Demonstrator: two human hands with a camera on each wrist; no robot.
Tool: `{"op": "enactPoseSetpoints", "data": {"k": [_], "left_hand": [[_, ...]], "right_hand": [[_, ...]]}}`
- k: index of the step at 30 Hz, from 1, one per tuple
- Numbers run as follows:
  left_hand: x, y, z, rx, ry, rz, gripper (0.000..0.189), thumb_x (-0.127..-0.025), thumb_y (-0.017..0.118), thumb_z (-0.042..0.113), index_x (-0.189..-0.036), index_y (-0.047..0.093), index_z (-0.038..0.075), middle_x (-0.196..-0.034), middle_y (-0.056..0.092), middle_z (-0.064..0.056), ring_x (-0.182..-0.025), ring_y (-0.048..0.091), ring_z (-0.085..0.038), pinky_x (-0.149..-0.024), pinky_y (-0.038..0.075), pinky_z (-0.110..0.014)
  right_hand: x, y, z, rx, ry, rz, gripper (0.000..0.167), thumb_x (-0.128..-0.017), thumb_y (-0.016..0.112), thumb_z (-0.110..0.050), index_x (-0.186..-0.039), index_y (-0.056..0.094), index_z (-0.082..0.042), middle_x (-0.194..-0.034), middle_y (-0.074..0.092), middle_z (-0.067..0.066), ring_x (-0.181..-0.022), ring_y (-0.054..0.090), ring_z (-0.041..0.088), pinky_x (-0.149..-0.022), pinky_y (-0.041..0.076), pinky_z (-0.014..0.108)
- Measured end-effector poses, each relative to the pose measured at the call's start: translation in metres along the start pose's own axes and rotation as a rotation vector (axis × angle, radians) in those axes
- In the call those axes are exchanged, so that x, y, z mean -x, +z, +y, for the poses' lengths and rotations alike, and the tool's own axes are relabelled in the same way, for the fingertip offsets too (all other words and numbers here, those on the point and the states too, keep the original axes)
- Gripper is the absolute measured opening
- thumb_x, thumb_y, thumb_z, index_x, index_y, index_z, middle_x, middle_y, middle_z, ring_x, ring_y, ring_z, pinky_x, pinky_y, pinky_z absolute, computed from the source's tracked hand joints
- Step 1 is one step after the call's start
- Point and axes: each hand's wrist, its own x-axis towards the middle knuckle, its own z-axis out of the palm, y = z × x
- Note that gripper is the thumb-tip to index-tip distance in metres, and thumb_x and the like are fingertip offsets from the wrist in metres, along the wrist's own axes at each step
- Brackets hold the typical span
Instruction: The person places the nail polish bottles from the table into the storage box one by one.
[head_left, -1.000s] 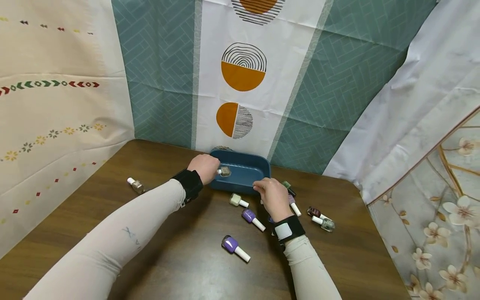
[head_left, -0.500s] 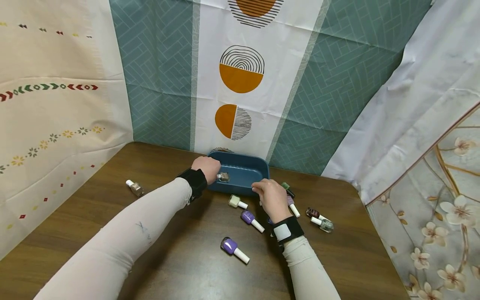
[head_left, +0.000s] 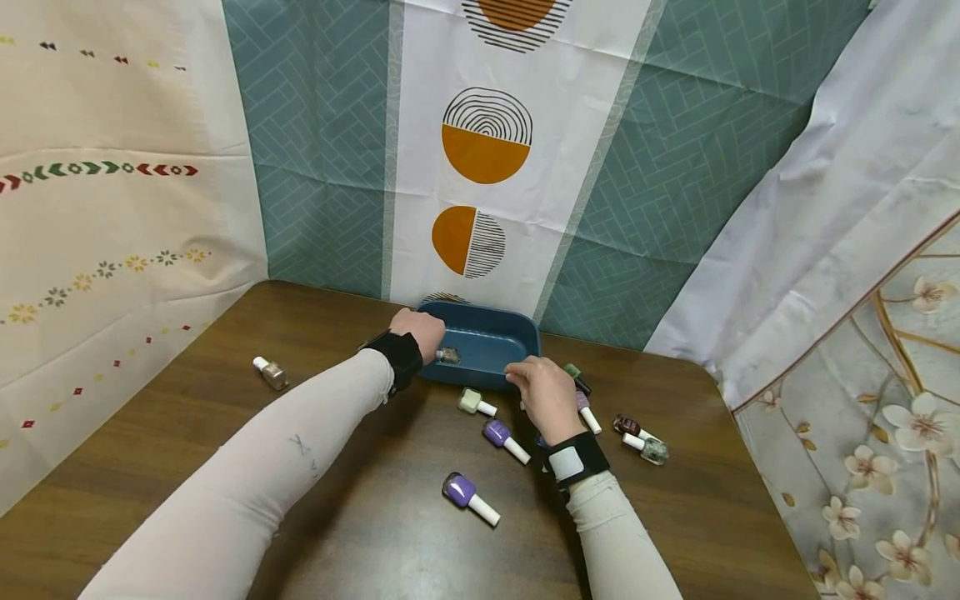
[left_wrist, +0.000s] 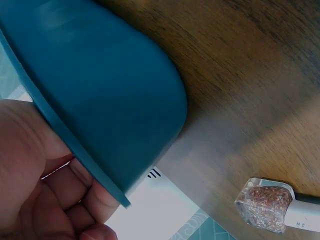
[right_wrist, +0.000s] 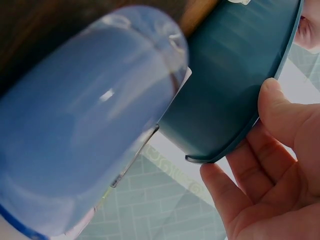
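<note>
My left hand [head_left: 420,331] reaches over the left end of a dark blue bin [head_left: 480,379], fingers curled and partly hidden behind its rim. At its fingers is the white cap of a glittery nail polish bottle [head_left: 450,356], which hangs low inside the bin; the pinch itself is hidden. My right hand [head_left: 546,392] holds the bin's near right rim, thumb on the outside, fingers behind it in the right wrist view. Below the bin lie a pale green polish bottle [head_left: 471,401] and a purple one [head_left: 497,432]. Another purple bottle [head_left: 459,489] sits nearer.
A glitter polish bottle [head_left: 274,377] lies at the left. Right of my right hand are a green bottle [head_left: 573,372], a lilac one [head_left: 582,401], a dark red one [head_left: 626,425] and a clear glittery one [head_left: 655,452]. A blue bottle [right_wrist: 95,115] is close under my right wrist. Curtains back the table.
My left hand has shifted slightly right and the glittery bottle has sunk lower into the bin. My right hand stays at the rim.
</note>
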Motion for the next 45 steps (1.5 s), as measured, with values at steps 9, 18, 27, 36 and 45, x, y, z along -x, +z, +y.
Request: {"op": "enactPoseSetpoints", "data": {"k": [9, 18, 27, 36, 45], "left_hand": [[-0.0024, -0.0035, 0.0015, -0.003, -0.007, -0.039, 0.028, -0.098, 0.072, 0.014, -0.071, 0.069, 0.015, -0.058, 0.056, 0.0, -0.063, 0.053, -0.019, -0.07, 0.04, -0.039], [-0.0051, -0.0046, -0.0001, 0.023, 0.016, -0.091, 0.04, -0.099, 0.07, 0.01, -0.061, 0.061, 0.017, -0.054, 0.042, 0.002, -0.062, 0.043, -0.02, -0.073, 0.033, -0.04], [-0.0093, -0.0003, -0.0035, 0.051, 0.028, -0.118, 0.035, -0.098, 0.072, 0.012, -0.065, 0.064, 0.017, -0.057, 0.049, 0.002, -0.066, 0.046, -0.021, -0.076, 0.031, -0.042], [-0.0085, -0.0001, -0.0043, 0.059, 0.035, -0.145, 0.035, -0.1, 0.07, 0.013, -0.066, 0.064, 0.017, -0.058, 0.05, 0.002, -0.067, 0.047, -0.02, -0.077, 0.032, -0.041], [-0.0076, 0.0025, -0.0052, 0.089, 0.026, -0.116, 0.044, -0.097, 0.073, 0.012, -0.058, 0.054, 0.018, -0.054, 0.041, 0.003, -0.063, 0.044, -0.019, -0.073, 0.03, -0.041]], "right_hand": [[-0.0005, 0.0013, 0.0007, 0.004, -0.001, 0.005, 0.012, -0.096, 0.076, -0.019, -0.104, 0.084, -0.016, -0.094, 0.076, -0.002, -0.089, 0.071, 0.023, -0.072, 0.059, 0.042], [0.0001, 0.0004, 0.0004, 0.001, 0.006, -0.005, 0.013, -0.096, 0.076, -0.02, -0.105, 0.084, -0.016, -0.094, 0.076, -0.001, -0.089, 0.071, 0.023, -0.072, 0.059, 0.042], [-0.0006, 0.0001, 0.0003, -0.001, 0.009, -0.022, 0.012, -0.096, 0.076, -0.019, -0.104, 0.084, -0.017, -0.096, 0.076, -0.001, -0.09, 0.071, 0.022, -0.072, 0.058, 0.041], [-0.001, -0.0011, -0.0019, 0.007, 0.024, -0.044, 0.013, -0.096, 0.076, -0.021, -0.105, 0.084, -0.017, -0.096, 0.076, -0.001, -0.09, 0.07, 0.022, -0.071, 0.058, 0.04], [-0.0005, -0.0004, -0.0003, -0.005, 0.02, -0.037, 0.012, -0.095, 0.076, -0.021, -0.104, 0.084, -0.017, -0.096, 0.076, -0.002, -0.09, 0.071, 0.022, -0.071, 0.058, 0.04]]}}
